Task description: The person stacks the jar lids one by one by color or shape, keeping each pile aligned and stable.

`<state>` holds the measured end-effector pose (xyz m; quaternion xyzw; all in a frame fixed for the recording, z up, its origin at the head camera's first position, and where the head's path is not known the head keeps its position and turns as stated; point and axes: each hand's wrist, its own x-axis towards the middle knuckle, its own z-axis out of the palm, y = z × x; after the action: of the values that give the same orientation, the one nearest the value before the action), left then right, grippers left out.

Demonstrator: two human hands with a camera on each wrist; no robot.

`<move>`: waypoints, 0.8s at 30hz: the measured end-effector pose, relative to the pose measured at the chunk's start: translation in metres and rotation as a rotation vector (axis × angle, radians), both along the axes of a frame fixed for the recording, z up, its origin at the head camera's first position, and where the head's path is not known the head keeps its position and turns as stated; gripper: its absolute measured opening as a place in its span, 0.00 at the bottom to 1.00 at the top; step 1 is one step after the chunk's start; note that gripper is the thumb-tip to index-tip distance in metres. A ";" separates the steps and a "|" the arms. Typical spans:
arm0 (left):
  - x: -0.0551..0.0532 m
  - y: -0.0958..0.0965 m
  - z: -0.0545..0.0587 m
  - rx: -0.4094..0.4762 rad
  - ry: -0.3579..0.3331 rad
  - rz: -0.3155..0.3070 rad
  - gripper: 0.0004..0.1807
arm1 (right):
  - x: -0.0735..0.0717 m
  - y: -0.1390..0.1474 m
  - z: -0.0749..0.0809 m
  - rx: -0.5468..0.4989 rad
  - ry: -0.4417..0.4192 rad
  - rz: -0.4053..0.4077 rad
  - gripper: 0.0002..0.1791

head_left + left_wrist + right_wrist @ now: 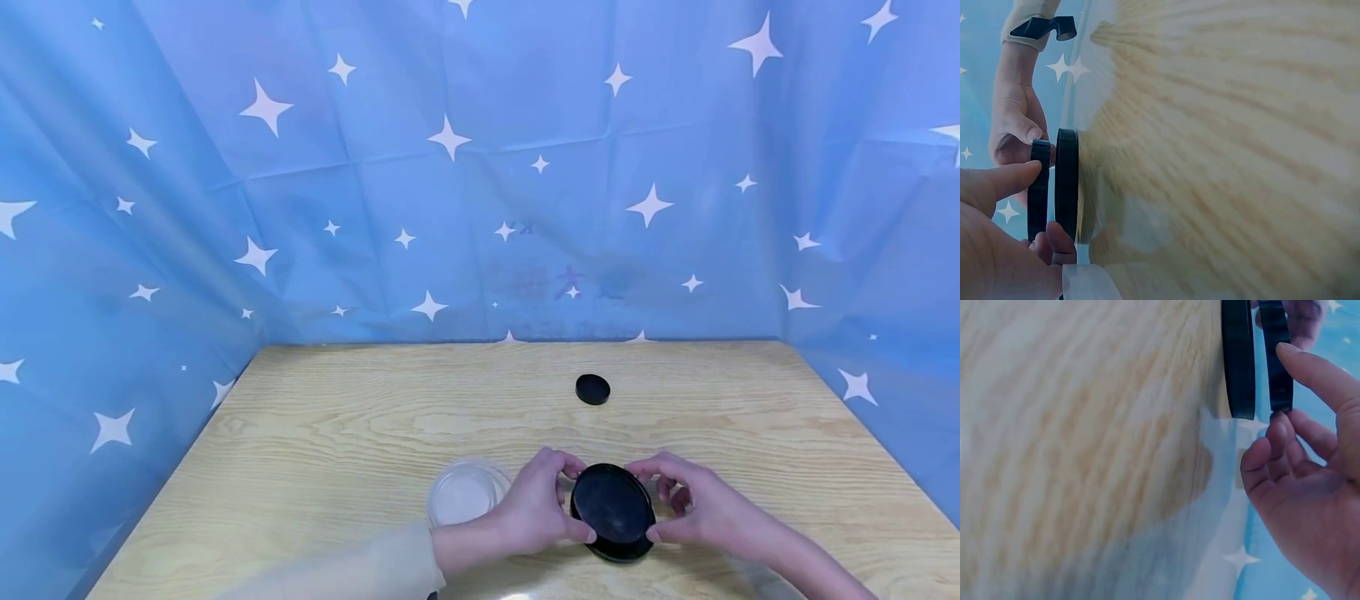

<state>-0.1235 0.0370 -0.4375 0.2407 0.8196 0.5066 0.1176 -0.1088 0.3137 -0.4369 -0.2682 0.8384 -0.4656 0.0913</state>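
Note:
Between my two hands is a round black lid (612, 502), its dark face turned up. My left hand (532, 504) pinches its left edge with thumb and fingers, and my right hand (693, 504) pinches the opposite edge. Just beneath, a second black round lid-like piece (1067, 187) lies on the table. Both wrist views show a narrow gap between the held lid (1275, 356) and the lower piece (1238, 362), so they are apart. In the head view the upper lid hides most of the lower one.
A clear round plastic container (461, 493) stands left of the lids, partly covered by my left wrist. Farther back on the wooden table (375, 400) lies a smaller black disc (592, 389). Blue star-patterned cloth (480, 192) hangs behind and along both sides.

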 end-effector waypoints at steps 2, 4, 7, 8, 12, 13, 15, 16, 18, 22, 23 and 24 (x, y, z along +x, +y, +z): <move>0.001 0.001 -0.001 -0.006 0.010 0.000 0.34 | 0.000 0.001 -0.001 -0.004 -0.012 0.005 0.33; 0.001 0.001 -0.001 -0.009 0.014 -0.001 0.34 | 0.000 0.001 -0.003 -0.007 -0.016 0.009 0.33; 0.001 0.002 -0.002 -0.017 0.017 -0.001 0.34 | 0.000 0.002 -0.006 -0.015 -0.011 0.015 0.33; 0.001 0.003 -0.003 -0.021 0.017 0.000 0.34 | 0.000 0.002 -0.007 -0.016 -0.006 0.017 0.34; 0.001 0.004 -0.004 -0.050 0.028 0.006 0.36 | 0.000 0.000 -0.011 -0.002 0.044 0.016 0.34; 0.001 0.005 -0.004 -0.056 0.031 0.007 0.36 | 0.000 0.000 -0.011 0.002 0.055 0.015 0.34; 0.002 0.005 -0.004 -0.067 0.036 0.008 0.37 | 0.000 0.000 -0.012 0.009 0.065 0.012 0.34; 0.002 0.005 -0.004 -0.072 0.037 0.008 0.37 | 0.000 0.000 -0.012 0.012 0.066 0.012 0.34; 0.002 0.006 -0.004 -0.076 0.036 0.007 0.38 | 0.000 -0.001 -0.011 0.010 0.049 0.009 0.34; 0.002 0.006 -0.003 -0.069 0.029 0.006 0.37 | 0.000 -0.001 -0.012 0.004 0.033 0.009 0.35; 0.002 0.006 -0.003 -0.066 0.026 0.005 0.37 | 0.000 -0.001 -0.012 0.003 0.030 0.008 0.35; 0.002 0.006 -0.003 -0.064 0.024 0.004 0.37 | 0.000 -0.001 -0.013 0.003 0.031 0.008 0.36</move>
<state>-0.1212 0.0427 -0.4406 0.2411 0.8373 0.4772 0.1143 -0.1084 0.3129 -0.4494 -0.2786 0.8394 -0.4597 0.0806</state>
